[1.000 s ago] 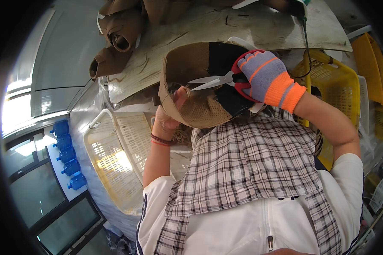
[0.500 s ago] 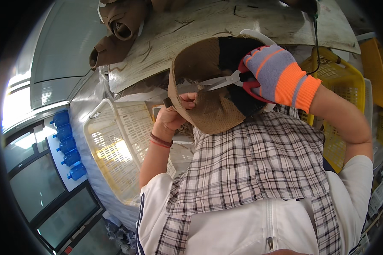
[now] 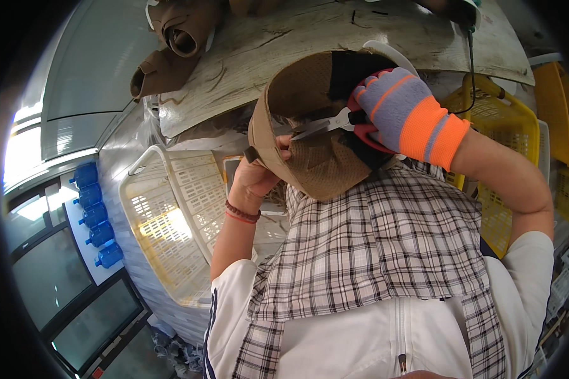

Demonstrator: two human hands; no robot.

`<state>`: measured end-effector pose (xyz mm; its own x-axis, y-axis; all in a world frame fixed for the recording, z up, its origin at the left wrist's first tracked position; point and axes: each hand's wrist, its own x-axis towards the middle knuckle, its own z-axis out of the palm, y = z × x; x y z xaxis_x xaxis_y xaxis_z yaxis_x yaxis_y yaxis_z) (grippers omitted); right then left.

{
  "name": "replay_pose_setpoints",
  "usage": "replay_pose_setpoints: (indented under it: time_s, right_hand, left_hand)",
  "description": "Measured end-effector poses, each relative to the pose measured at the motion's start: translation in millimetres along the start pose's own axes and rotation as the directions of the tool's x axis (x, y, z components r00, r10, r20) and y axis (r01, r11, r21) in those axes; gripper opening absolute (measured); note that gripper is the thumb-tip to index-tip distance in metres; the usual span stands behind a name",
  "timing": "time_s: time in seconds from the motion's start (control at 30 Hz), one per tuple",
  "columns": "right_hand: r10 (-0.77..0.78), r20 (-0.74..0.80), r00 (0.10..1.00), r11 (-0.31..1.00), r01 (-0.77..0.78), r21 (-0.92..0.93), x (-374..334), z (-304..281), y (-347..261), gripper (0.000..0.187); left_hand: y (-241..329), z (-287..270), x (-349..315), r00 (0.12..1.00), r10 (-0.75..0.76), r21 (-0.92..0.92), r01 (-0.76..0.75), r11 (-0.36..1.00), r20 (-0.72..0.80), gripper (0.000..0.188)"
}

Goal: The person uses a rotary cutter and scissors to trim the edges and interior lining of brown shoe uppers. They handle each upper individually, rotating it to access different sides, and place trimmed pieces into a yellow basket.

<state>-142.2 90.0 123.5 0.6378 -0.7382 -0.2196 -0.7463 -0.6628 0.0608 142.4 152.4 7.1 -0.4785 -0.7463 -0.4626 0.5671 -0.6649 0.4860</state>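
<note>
A hollow, rounded brown fabric piece with a textured lining and a black inner panel (image 3: 329, 167) is held up in front of the wearer, between the body and the near edge of the table, its open side facing up. The bare left hand (image 3: 259, 178) is closed on its left rim, fingertips curled over into the hollow. The right hand, in a grey-purple and orange knit glove (image 3: 411, 114), is wrapped round the red handles of a pair of metal scissors (image 3: 341, 120); the blades reach into the hollow, tips near the left fingertips (whether they touch anything there is hard to tell). A black-and-white plaid apron (image 3: 367, 246) lies just below the fabric piece. Beyond it stretches a pale, worn tabletop (image 3: 253, 66), with rolled brown fabric pieces (image 3: 164, 76) at its left. A white slatted plastic basket (image 3: 161, 237) stands left of the wearer, a yellow plastic basket (image 3: 502, 136) right.
</note>
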Motion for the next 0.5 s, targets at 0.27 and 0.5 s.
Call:
replay_pose_setpoints:
  time_s: [0.27, 0.5]
  right_hand:
    - [0.041, 0.03, 0.999, 0.999, -0.041, 0.019, -2, -3, -1, 0.035]
    - [0.042, 0.036, 0.998, 0.998, -0.043, 0.034, -1, 0, -1, 0.035]
  left_hand:
    - [-2, -8, 0, 0.997, -0.009, 0.008, 0.01, 1.0, -0.078, 0.027]
    - [1, 2, 2, 1.0, -0.018, 0.023, 0.018, 1.0, -0.006, 0.027]
